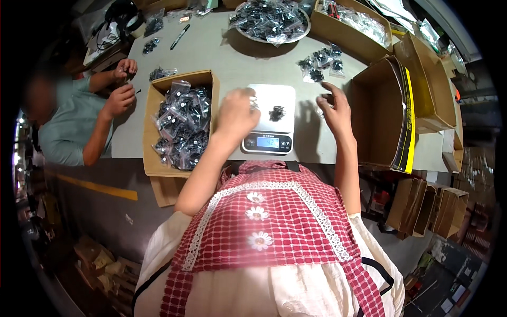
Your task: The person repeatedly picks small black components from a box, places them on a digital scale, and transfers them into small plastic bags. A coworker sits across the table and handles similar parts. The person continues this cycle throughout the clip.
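Note:
A white digital scale (285, 98) with a lit blue display lies in front of me on the table. On its pan sits a small heap of black parts (277, 113). My left hand (238, 112) hovers over the pan's left side, slightly blurred, its fingers closed. Something small and shiny shows at those fingertips; its kind is unclear. To the right of the scale, my right hand (336, 108) is above the table with its fingers apart. A faint glint shows below its thumb, too small to name. Beyond it lie several clear bags of black parts (321, 62).
Left of the scale stands a cardboard box (213, 84) full of bagged black parts; an open box (377, 90) stands at right. A heaped round metal bowl (231, 33), another box (353, 41) and a pen (180, 37) are farther back. A co-worker (74, 127) sits at left.

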Demonstrator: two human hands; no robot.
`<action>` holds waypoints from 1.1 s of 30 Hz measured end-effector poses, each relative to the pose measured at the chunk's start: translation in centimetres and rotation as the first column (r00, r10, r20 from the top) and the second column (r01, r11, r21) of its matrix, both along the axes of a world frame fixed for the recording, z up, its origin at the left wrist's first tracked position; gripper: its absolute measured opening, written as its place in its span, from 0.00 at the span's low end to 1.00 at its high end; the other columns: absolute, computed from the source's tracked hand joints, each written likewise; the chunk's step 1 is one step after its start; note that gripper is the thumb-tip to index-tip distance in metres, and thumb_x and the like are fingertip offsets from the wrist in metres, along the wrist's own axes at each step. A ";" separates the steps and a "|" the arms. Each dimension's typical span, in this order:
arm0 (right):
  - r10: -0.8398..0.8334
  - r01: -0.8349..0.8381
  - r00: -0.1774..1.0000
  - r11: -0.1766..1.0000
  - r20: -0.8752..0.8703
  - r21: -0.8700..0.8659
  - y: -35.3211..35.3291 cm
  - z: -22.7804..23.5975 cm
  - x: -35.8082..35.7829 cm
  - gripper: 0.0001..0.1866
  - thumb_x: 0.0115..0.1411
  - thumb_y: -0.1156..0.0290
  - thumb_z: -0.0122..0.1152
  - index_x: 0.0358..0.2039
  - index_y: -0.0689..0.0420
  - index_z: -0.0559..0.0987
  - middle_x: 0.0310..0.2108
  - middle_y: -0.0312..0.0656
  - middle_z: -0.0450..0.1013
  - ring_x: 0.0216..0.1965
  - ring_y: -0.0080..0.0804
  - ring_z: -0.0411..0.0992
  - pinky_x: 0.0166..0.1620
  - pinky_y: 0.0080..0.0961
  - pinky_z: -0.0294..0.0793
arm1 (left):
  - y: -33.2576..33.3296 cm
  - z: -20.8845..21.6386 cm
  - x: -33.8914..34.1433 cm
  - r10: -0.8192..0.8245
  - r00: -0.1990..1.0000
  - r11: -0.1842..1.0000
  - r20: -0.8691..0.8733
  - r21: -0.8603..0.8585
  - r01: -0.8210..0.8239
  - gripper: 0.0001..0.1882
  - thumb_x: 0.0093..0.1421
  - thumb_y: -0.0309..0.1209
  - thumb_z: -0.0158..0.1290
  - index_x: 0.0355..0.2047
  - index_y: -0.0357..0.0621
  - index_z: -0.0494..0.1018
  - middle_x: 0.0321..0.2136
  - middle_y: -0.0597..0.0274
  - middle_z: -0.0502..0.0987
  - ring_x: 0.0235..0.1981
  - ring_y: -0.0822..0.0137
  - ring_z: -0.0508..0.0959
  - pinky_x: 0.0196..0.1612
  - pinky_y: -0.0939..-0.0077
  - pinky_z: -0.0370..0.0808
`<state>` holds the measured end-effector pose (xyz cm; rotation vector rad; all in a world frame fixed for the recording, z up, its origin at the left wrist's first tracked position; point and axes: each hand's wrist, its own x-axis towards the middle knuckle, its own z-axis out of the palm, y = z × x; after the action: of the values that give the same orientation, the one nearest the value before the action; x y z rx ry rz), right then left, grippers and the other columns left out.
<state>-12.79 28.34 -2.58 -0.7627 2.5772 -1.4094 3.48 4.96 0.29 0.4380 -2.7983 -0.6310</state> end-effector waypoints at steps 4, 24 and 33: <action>-0.062 0.116 0.987 0.911 -0.148 0.397 3.2 -4.7 -2.3 0.32 0.57 0.62 0.67 0.61 0.57 0.73 0.62 0.65 0.64 0.60 0.65 0.66 0.63 0.48 0.68 | -4.7 2.9 5.0 0.278 0.928 0.938 -0.249 -0.137 -0.318 0.20 0.50 0.26 0.56 0.46 0.43 0.77 0.41 0.49 0.77 0.47 0.45 0.75 0.54 0.51 0.71; -0.053 0.195 0.855 0.955 0.516 -0.225 2.0 -0.1 -1.7 0.12 0.57 0.77 0.70 0.31 0.57 0.72 0.26 0.34 0.74 0.26 0.19 0.71 0.30 0.18 0.68 | 3.4 -2.3 -2.8 -0.138 0.983 0.990 0.118 -0.003 0.140 0.34 0.57 0.36 0.64 0.61 0.34 0.69 0.52 0.43 0.73 0.58 0.45 0.70 0.62 0.54 0.68; 0.154 -0.105 0.907 0.984 0.393 -0.143 -3.1 -2.6 -6.1 0.19 0.64 0.59 0.66 0.46 0.62 0.81 0.39 0.42 0.79 0.44 0.34 0.77 0.50 0.30 0.74 | -0.3 -0.1 1.0 0.065 0.997 0.993 0.044 0.092 -0.068 0.17 0.53 0.36 0.59 0.41 0.40 0.75 0.41 0.46 0.76 0.47 0.47 0.77 0.50 0.53 0.76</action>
<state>-18.87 25.28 -5.21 -0.5706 2.1079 -1.5048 4.44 4.63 0.17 0.5660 -2.7880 -0.7478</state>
